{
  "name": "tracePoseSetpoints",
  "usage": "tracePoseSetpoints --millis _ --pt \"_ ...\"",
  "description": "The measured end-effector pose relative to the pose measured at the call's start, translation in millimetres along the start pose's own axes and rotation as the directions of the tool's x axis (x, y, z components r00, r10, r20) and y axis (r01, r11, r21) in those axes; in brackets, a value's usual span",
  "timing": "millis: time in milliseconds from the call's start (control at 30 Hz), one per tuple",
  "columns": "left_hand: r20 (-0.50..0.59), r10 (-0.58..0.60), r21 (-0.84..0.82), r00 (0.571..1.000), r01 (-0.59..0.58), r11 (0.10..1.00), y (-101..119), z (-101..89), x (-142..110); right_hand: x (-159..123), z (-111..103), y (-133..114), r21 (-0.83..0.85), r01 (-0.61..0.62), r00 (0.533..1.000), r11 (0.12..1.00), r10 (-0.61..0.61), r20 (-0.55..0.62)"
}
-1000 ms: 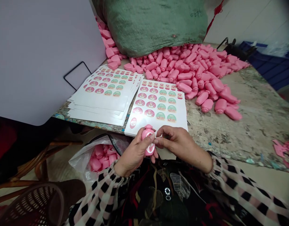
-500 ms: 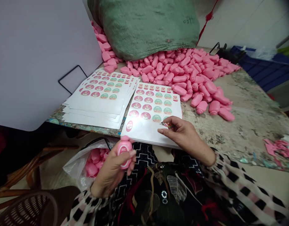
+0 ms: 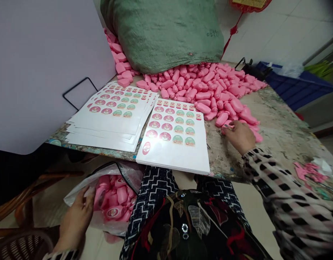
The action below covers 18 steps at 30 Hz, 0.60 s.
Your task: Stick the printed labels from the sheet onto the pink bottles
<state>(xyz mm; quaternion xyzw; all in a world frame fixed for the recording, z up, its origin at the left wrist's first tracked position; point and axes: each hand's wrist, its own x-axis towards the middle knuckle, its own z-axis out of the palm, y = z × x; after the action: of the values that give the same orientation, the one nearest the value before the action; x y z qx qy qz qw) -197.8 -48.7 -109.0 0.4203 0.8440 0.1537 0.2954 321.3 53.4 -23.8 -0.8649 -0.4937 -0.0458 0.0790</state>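
At the right, my right hand reaches down to the near edge of a heap of small pink bottles. Its fingers close round one pink bottle, mostly covered by the hand; a small shiny thing shows at the fingertips, too small to name. Low on the left, my left hand is at the mouth of a clear plastic bag, fingers apart. Inside the bag lie several pink bottles, one with an oval label facing up. A sticker sheet stack with pink and green labels lies before me.
A second stack of sticker sheets overlaps the table's left part. Behind the heap leans a large green sack. A pale panel with a black wire handle stands left. Pink scraps lie right; a brown basket is below left.
My left hand has carried a labelled pink bottle down to the bag and its fingers have parted. My right hand has moved from the sticker sheet to the heap at the right.
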Motion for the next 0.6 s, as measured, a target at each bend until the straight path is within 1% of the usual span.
tracePoseSetpoints --millis 33,67,100,133,267,333,367,400,433,467,500,533,567,600 --pt "-0.043 0.065 0.138 0.997 -0.058 0.989 -1 -1.1 1 3 3 1 -0.009 -0.031 0.999 0.999 0.031 0.014" --pt "-0.069 0.128 0.220 0.989 -0.110 0.969 0 -1.8 2 4 6 1 -0.011 -0.052 0.998 0.999 0.052 0.030" --pt "-0.086 0.184 0.246 0.979 -0.158 0.956 2 -1.8 1 4 8 0 -0.009 -0.066 0.997 0.998 0.067 0.044" --pt "-0.094 0.231 0.236 0.968 -0.204 0.950 5 -1.1 -1 4 11 -1 -0.002 -0.077 0.996 0.997 0.077 0.050" --pt "-0.105 0.389 0.090 0.915 -0.381 0.920 22 5.3 -11 1 14 3 0.069 -0.109 0.994 0.992 0.108 0.013" --pt "-0.101 0.443 0.022 0.891 -0.443 0.896 33 7.3 -18 -2 7 5 0.137 -0.132 0.991 0.982 0.136 -0.020" --pt "-0.117 0.479 0.001 0.870 -0.482 0.876 39 7.5 -22 -5 1 4 0.186 -0.134 0.988 0.973 0.145 -0.047" --pt "-0.141 0.530 -0.010 0.837 -0.536 0.844 47 7.1 -27 -10 -7 2 0.251 -0.120 0.987 0.960 0.144 -0.077" --pt "-0.173 0.593 -0.009 0.786 -0.603 0.798 55 6.5 -34 -17 -17 -4 0.329 -0.090 0.986 0.940 0.130 -0.102" --pt "-0.207 0.665 0.004 0.718 -0.679 0.734 65 5.8 -40 -26 -28 -12 0.428 -0.040 0.988 0.903 0.099 -0.118" --pt "-0.226 0.741 0.021 0.632 -0.758 0.652 75 5.3 -48 -39 -38 -22 0.535 0.021 0.994 0.845 0.038 -0.100" --pt "-0.235 0.806 0.037 0.544 -0.823 0.566 86 5.3 -55 -53 -48 -35 0.637 0.070 0.998 0.768 -0.051 -0.049" --pt "-0.219 0.860 0.052 0.461 -0.875 0.482 97 5.8 -63 -69 -57 -49 0.727 0.080 0.986 0.682 -0.163 0.045" --pt "-0.179 0.901 0.055 0.396 -0.910 0.411 107 7.0 -71 -87 -64 -63 0.798 0.047 0.936 0.601 -0.305 0.175"
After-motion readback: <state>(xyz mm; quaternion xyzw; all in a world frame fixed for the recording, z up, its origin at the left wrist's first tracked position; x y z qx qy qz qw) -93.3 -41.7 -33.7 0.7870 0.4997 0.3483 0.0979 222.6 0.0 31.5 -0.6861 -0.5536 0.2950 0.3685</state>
